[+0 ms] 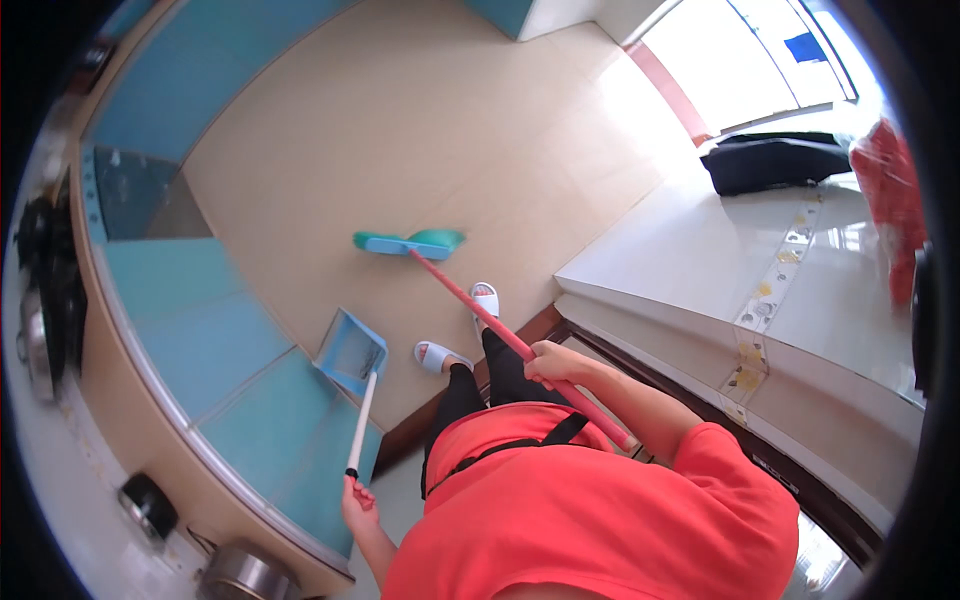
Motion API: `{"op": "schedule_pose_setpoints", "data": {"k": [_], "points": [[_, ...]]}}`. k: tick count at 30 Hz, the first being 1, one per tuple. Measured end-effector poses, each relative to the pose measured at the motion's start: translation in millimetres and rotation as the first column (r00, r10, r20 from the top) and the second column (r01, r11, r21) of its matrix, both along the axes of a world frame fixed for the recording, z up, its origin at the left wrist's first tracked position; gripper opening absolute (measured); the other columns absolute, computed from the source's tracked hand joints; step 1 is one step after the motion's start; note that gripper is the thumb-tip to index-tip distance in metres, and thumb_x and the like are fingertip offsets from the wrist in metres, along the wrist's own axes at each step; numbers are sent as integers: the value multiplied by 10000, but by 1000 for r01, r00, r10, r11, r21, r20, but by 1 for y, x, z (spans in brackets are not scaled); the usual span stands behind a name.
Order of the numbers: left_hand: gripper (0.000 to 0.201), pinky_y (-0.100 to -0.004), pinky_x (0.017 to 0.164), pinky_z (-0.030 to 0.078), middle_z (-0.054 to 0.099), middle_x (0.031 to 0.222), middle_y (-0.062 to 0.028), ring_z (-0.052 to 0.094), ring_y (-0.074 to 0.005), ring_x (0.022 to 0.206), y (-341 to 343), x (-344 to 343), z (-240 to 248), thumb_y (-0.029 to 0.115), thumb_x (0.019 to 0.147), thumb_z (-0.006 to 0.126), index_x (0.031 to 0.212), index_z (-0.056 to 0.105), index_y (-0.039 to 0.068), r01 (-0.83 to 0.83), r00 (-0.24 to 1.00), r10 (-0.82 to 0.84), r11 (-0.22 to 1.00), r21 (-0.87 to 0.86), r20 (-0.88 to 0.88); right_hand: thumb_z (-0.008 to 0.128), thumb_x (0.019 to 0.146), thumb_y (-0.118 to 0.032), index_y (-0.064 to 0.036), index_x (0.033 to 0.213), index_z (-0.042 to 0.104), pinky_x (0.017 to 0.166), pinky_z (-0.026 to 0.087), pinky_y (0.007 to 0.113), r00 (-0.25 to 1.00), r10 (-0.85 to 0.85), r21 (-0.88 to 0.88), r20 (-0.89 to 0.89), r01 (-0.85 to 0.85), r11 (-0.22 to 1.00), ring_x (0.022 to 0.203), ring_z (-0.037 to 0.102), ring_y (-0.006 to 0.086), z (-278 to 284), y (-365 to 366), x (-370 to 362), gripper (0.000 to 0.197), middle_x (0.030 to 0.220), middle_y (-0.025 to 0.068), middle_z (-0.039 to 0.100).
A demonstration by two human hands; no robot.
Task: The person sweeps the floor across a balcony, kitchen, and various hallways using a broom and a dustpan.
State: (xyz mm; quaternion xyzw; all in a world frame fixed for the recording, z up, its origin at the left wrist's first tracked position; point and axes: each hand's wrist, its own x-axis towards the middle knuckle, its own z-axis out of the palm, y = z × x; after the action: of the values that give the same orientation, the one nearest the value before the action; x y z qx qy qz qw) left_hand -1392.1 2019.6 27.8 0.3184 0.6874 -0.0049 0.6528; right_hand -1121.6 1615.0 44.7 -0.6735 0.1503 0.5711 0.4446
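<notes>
- Across the bottom of my view spreads a shirt (580, 510) of soft, creased red cloth, crossed by a flat black strap (490, 457).
- Low on the left, I see the left hand (360, 505), its fingers curled around the dark end of the slim, pale handle of a dustpan (352, 350).
- Nearer the middle, the right hand (546, 363) is wrapped around the smooth, round red pole of a broom (505, 335), whose upper end slants back beside the shirt.
- Past the hands come black trousers (507, 370) and two pale slippers (433, 354) with broad straps.
- Left of the feet, the dustpan's shallow, boxy tray of blue plastic sits near glossy, flat blue-green cabinet doors (170, 300).
- Above those doors, a tan-edged surface (115, 400) carries a shiny, rounded metal pot (245, 572) and a dark, round vessel (150, 505).
- Beyond the feet, the broom's narrow blue head bears green bristles, blurred at the right, over smooth beige floor tiles (300, 180).
- Off to the right, a glossy white tiled ledge (660, 270) with a flower-patterned strip holds a limp black cloth item (770, 163); crinkled red plastic (890, 210) shows beside it.
</notes>
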Motion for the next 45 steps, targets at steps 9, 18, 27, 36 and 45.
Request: {"op": "schedule_pose_setpoints", "data": {"k": [9, 18, 27, 36, 45], "points": [[220, -224, 370, 361, 475, 578, 2, 457, -97, 419, -18, -35, 1, 263, 852, 586, 757, 520, 76, -38, 999, 37, 998, 46, 27, 571, 721, -81, 10, 767, 490, 378, 386, 257, 988, 153, 130, 15, -154, 979, 419, 456, 116, 50, 98, 21, 130, 560, 30, 466], [183, -221, 352, 345, 474, 585, 7, 459, -92, 412, -59, -75, 40, 218, 843, 582, 768, 522, 63, 20, 1000, -18, 995, 101, -21, 540, 793, -305, 71, 802, 526, 458, 462, 360, 483, 772, -246, 413, -757, 606, 456, 576, 259, 28, 191, 63, 377, 572, 168, 558], [193, -222, 356, 358, 477, 608, 4, 452, -93, 407, -94, -80, 63, 223, 838, 580, 860, 532, 37, 10, 994, 0, 996, 84, -111, 475, 868, -274, -15, 1035, 501, 732, 479, 422, 177, 955, -587, 237, -757, 286, 771, 627, 297, -100, 168, 74, 309, 864, 178, 618], [185, -217, 359, 350, 478, 610, 12, 457, -87, 418, -98, -58, 49, 223, 841, 585, 879, 545, 47, 1, 995, 10, 994, 111, -100, 475, 865, -290, -50, 1121, 460, 759, 462, 444, 56, 996, -813, -66, -581, -21, 879, 600, 291, -57, -58, 160, 351, 900, 145, 620], [210, -213, 366, 355, 475, 612, 8, 455, -88, 426, -95, -34, 28, 233, 845, 590, 919, 551, 40, -63, 997, 68, 990, 124, -36, 505, 846, -375, -10, 821, 617, 717, 456, 446, 286, 950, -916, 127, -334, 223, 765, 605, 356, 53, -148, 228, 383, 764, 196, 622]]}}
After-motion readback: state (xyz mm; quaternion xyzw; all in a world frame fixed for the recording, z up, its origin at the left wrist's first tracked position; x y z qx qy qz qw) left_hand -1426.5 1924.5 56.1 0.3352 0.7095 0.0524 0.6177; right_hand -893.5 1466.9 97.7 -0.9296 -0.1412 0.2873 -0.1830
